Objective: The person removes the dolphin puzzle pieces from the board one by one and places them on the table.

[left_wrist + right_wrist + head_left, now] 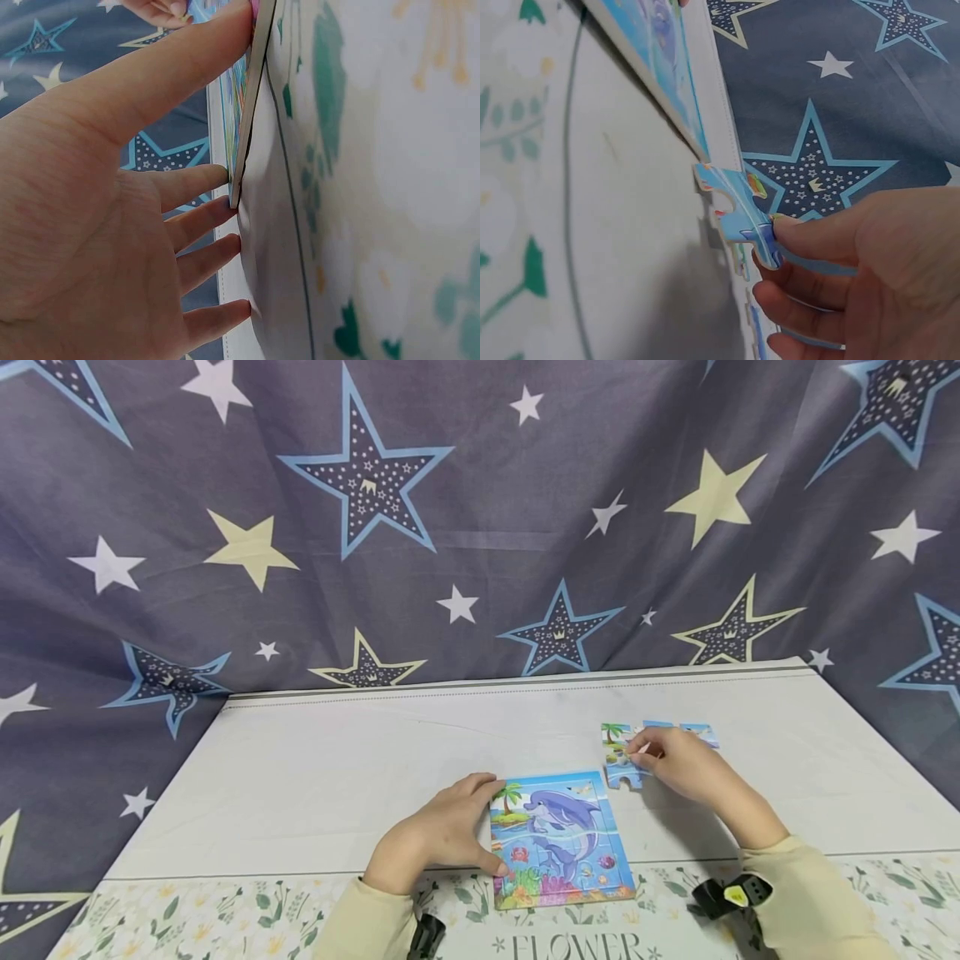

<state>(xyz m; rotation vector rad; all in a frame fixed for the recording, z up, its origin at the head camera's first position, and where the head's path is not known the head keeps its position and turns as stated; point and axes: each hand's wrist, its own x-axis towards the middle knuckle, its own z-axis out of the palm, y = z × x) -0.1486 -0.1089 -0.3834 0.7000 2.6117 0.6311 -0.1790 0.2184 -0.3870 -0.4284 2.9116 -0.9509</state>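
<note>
A square dolphin picture puzzle board (592,881) lies flat on the table. Along its left edge rests my left hand (442,831), thumb on the lower left corner and fingertips near the upper left corner. The left wrist view shows those fingers (202,262) spread and fairly straight. My right hand (690,764) is up and to the right of the board, over several loose puzzle pieces (613,735) with a palm tree among them. Between thumb and forefinger it pinches a blue jigsaw piece (739,206). The hand hides part of the pieces beneath.
The white table cover (337,760) has a floral band (240,910) with printed lettering along the front. A dark curtain with stars (480,527) hangs behind and at both sides. A black strap device (731,895) sits on the right wrist.
</note>
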